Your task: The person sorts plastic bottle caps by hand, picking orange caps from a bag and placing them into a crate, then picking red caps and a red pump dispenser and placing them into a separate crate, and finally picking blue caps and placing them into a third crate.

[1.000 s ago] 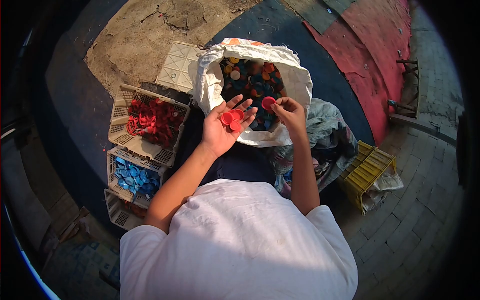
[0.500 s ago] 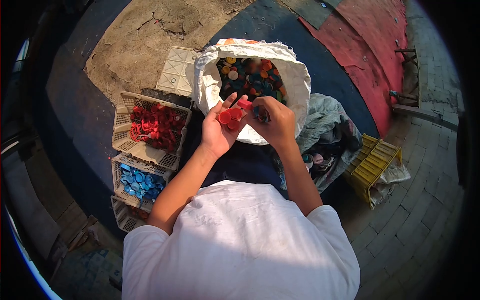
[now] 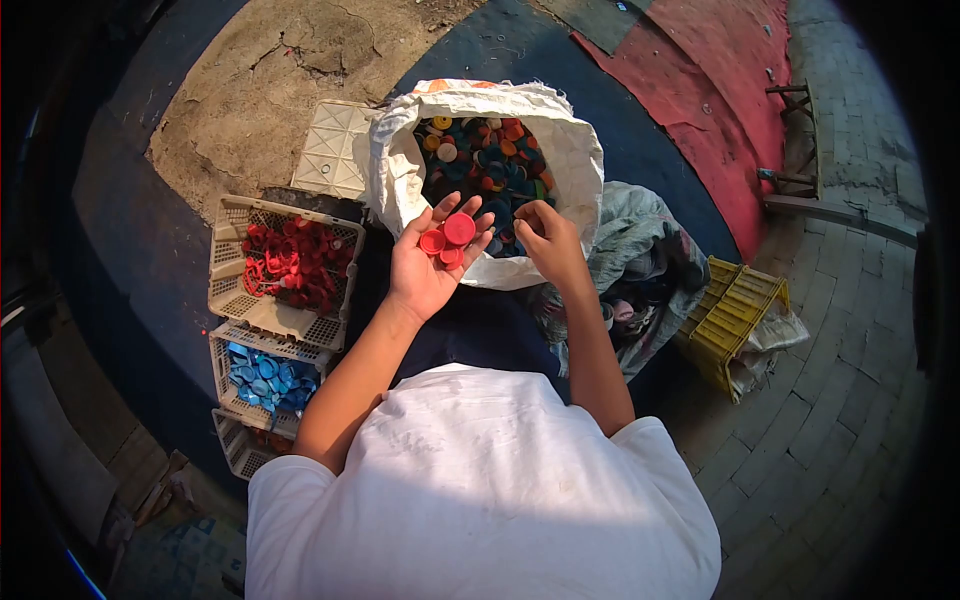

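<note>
My left hand is held palm up at the near rim of a white woven sack and carries several red bottle caps on its fingers. My right hand hovers just right of it over the sack's rim, fingers loosely curled, nothing visible in them. The sack is full of mixed coloured caps, blue, orange, yellow and red.
Left of me stand perforated plastic crates: one with red caps, one with blue caps, a third below. A cream crate lid lies behind. Crumpled cloth and a yellow crate sit to the right on brick paving.
My right hand carried a red cap across and set it with the others on my left palm, then drew back to the right. The view shifted slightly.
</note>
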The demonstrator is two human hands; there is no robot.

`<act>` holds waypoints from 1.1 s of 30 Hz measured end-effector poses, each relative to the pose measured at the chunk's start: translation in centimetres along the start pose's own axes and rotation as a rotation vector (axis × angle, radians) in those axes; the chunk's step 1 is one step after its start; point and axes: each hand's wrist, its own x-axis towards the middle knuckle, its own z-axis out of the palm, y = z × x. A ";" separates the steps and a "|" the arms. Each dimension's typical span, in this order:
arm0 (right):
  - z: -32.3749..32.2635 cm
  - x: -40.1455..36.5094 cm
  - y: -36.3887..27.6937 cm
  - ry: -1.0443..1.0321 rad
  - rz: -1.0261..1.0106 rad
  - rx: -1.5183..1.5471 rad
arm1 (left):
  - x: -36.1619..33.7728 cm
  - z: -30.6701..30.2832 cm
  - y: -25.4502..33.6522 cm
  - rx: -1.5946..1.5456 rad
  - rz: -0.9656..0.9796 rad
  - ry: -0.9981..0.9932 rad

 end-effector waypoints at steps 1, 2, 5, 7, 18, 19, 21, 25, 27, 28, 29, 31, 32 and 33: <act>-0.4 0.9 0.9 -0.057 0.064 -0.158 | 0.0 -0.1 0.1 -0.002 -0.005 -0.003; -0.5 2.0 1.8 -0.131 0.082 -0.281 | 0.0 -0.1 0.1 0.010 -0.003 0.000; 0.9 6.2 4.0 0.041 0.108 -0.428 | 0.2 -0.3 -0.2 0.025 -0.006 0.009; 1.2 9.2 5.1 0.093 0.174 -0.427 | 0.3 -0.2 -0.3 0.016 -0.018 0.009; 4.3 18.3 8.8 0.076 0.229 -0.560 | -0.1 0.0 0.1 0.007 -0.041 0.028; 4.8 18.8 9.0 0.100 0.194 -0.542 | -0.2 0.0 0.1 0.003 -0.043 0.025; 5.5 20.0 9.2 0.138 0.155 -0.453 | 0.0 -0.3 0.1 -0.005 -0.049 0.018; 6.8 22.6 10.0 0.124 0.174 -0.499 | 0.3 -0.5 0.3 -0.001 -0.061 0.028; 7.4 23.9 11.4 0.153 0.188 -0.515 | 0.4 -0.3 0.3 -0.007 -0.057 0.029; 7.5 24.4 11.7 0.170 0.194 -0.521 | 0.5 -0.2 0.4 -0.007 -0.056 0.028; 7.6 24.8 12.0 0.159 0.215 -0.535 | 0.5 -0.1 0.4 -0.006 -0.054 0.030; 7.6 25.0 11.9 0.139 0.259 -0.563 | 0.5 0.3 0.3 -0.001 -0.053 0.033; 7.6 24.9 11.9 0.140 0.256 -0.561 | 0.3 0.6 0.3 0.006 -0.052 0.031; 7.5 24.7 11.6 0.142 0.252 -0.558 | 0.3 0.6 0.2 0.011 -0.048 0.034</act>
